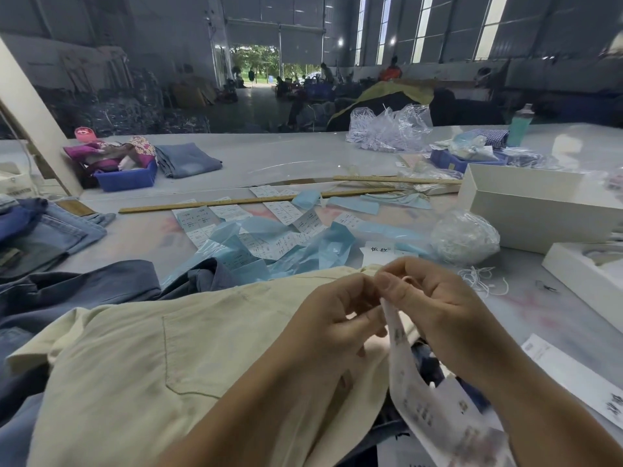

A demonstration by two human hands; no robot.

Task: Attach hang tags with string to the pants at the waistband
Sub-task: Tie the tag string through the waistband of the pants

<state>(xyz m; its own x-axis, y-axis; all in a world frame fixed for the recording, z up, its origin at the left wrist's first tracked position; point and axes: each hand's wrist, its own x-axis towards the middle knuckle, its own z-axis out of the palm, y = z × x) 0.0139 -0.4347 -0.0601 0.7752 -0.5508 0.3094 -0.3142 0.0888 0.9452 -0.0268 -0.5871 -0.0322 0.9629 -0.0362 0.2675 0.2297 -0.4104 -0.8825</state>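
hands meet at five o'clock over cream pants (188,352) spread across the table (296,156). left hand (340,318) has its fingers curled, pinching at the top of a long printed hang tag (414,392); right hand (428,298) pinches the same spot, thumb pressed to forefinger. the tag droops toward six o'clock. loose white strings (485,281) lie at three o'clock, printed tags and blue plastic sleeves (269,244) at twelve.
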